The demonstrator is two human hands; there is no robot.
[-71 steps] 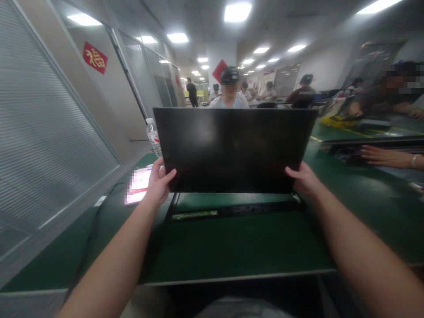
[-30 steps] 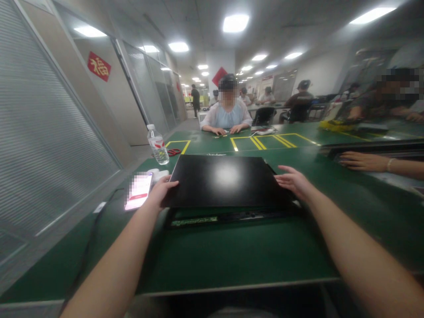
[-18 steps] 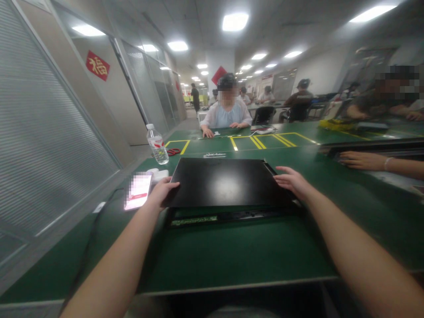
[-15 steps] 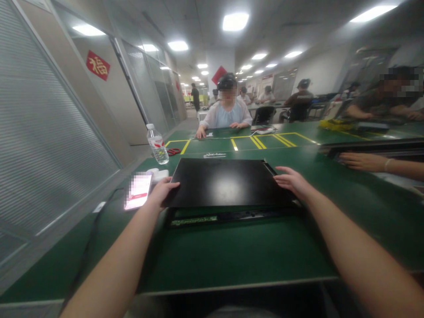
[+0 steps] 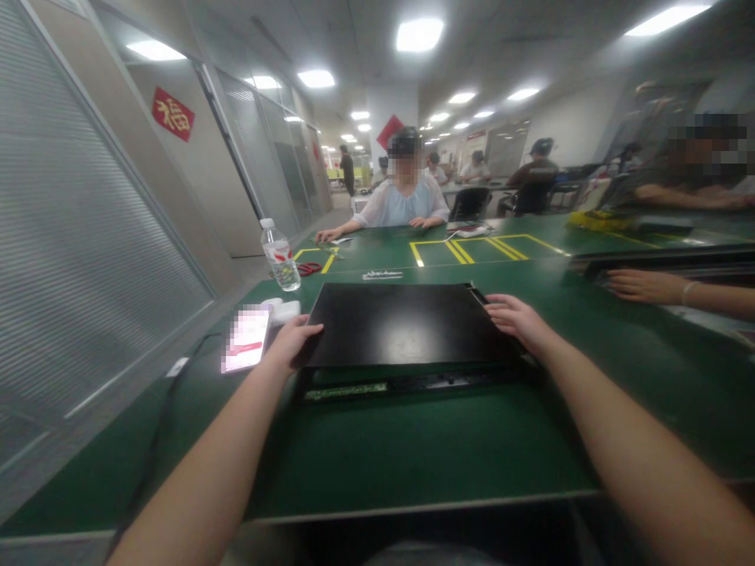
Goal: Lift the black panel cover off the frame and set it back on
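Note:
A large flat black panel (image 5: 406, 322) lies nearly level on the green table (image 5: 413, 448), over a dark frame whose front strip (image 5: 406, 385) shows just below it. My left hand (image 5: 292, 346) grips the panel's near left corner, thumb on top. My right hand (image 5: 516, 321) rests on the panel's right edge with fingers stretched out flat.
A lit phone (image 5: 246, 339) and a white object (image 5: 281, 311) lie left of the panel, a water bottle (image 5: 278, 255) and red scissors (image 5: 309, 269) behind. A cable (image 5: 159, 432) runs along the left. A person sits opposite; a co-worker's hand (image 5: 640, 284) rests at right.
The panel, held upright 2.4 s ago, has been lowered flat onto the frame. In the last second it settled slightly; the opposite person's arm reached out to the left.

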